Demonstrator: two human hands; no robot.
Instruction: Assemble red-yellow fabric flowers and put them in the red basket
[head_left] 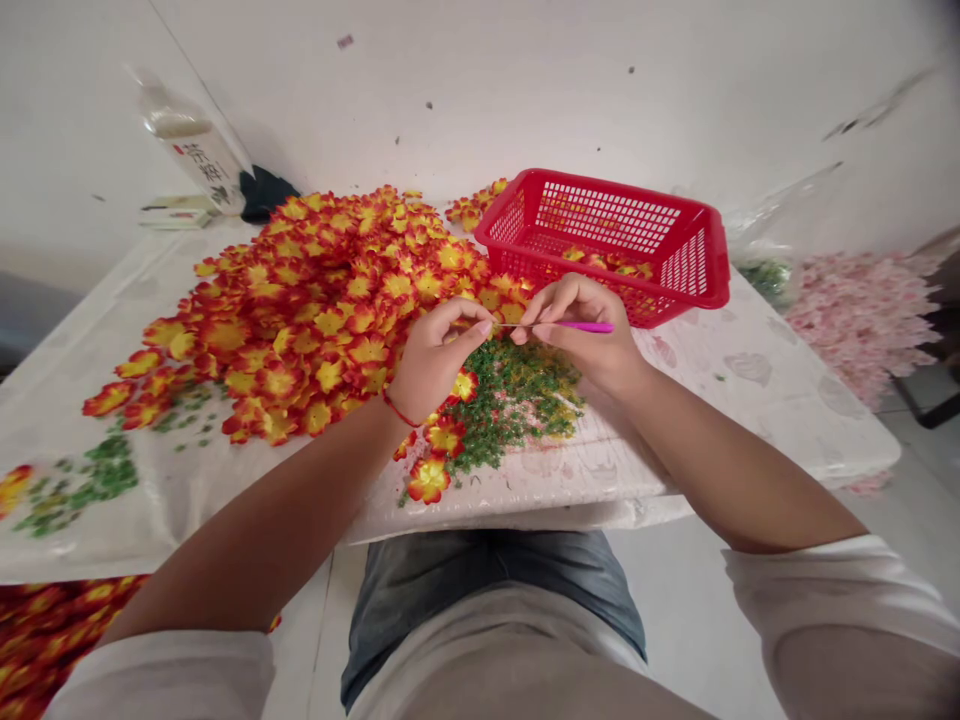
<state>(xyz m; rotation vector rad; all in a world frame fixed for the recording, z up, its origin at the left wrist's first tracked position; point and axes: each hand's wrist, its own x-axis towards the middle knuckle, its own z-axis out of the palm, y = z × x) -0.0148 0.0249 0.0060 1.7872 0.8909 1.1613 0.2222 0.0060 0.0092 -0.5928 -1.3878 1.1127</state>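
Note:
My right hand (581, 320) pinches a thin tool with a magenta handle (592, 326); its narrow metal shaft points left. At that tip my left hand (442, 350) has thumb and forefinger pressed together; what lies between them is too small to make out. Just below the hands spreads a bunch of green artificial sprigs (502, 400) with yellowish tips. A few red-and-yellow artificial flowers (430, 480) lie along its left side. Behind my left hand rises a big heap of the same artificial flowers (322, 310).
A red plastic basket (637, 290) with some flowers inside stands at the back right. Small green pieces (105, 470) lie at the table's left. Pink artificial flowers (862, 310) are beyond the right edge. A labelled plastic bottle (199, 155) stands at the back left.

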